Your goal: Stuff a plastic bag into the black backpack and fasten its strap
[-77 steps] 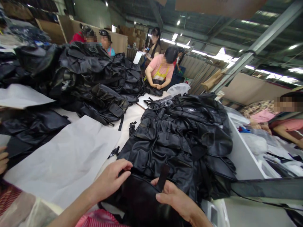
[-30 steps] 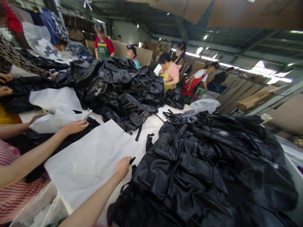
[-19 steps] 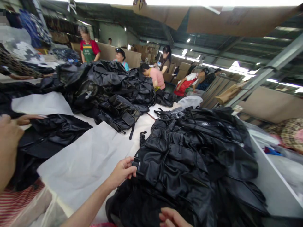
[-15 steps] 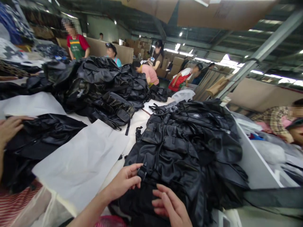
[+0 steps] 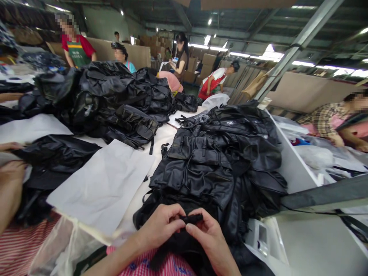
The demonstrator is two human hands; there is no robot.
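Head view. Far left of the left hand: a co-worker's hand [image 5: 12, 184] beside a black bag [image 5: 57, 157]; its grip cannot be told. Nearer, left of and beyond the left hand, a white sheet [image 5: 103, 184] lies on the pale worktop [image 5: 165, 134], apart from the fingers. Past the sheet, a heap of black bags [image 5: 115, 88]. Left hand [image 5: 164, 222]: thumb and fingertips pinching the left end of a small black piece [image 5: 193, 219]; fingers cover part of it, exact form unclear. Below this hand, a black strap [image 5: 159, 256] hangs over red-striped cloth [image 5: 178, 264]. The piece bridges the gap between both hands. Right hand [image 5: 208, 232]: thumb and fingers pinching the opposite end. Directly beyond the hands, a black backpack [image 5: 201, 176] with flap pockets. Near, right of the right hand: a white plastic container [image 5: 276, 234]. Farther right, beyond: a white panel [image 5: 290, 161], then clear plastic bags [image 5: 316, 157].
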